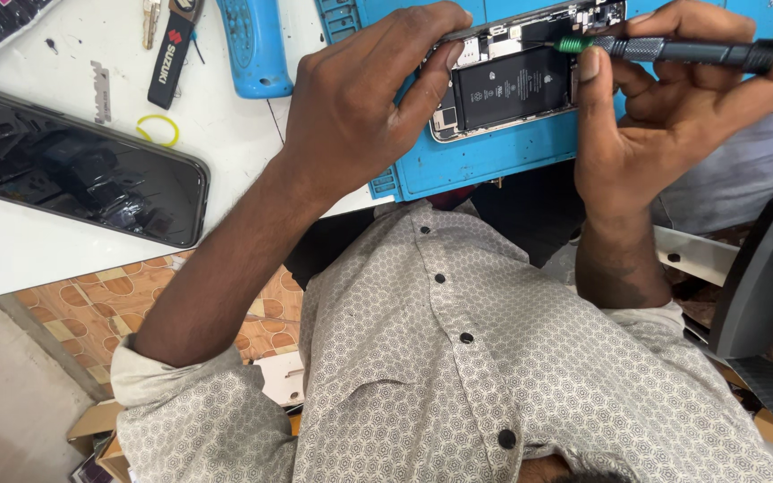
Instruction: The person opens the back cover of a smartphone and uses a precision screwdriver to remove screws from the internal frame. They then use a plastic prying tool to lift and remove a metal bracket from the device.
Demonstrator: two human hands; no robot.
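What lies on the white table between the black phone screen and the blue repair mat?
In the head view, a yellow rubber band and a black key fob lie between the screen and the mat.

The left hand (351, 107) covers the left end of the opened phone (512, 85), so that end cannot be seen. The phone's top edge runs out of the picture, and its small inner parts are too fine to tell apart. The right hand (673, 98) is cut off at the upper right corner; the screwdriver (673, 49) it holds has its rear end hidden in the palm, and its tip is too small to make out. The blue mat (485, 156) is cut off at the top edge. A second dark phone (78, 170) shows only reflections.
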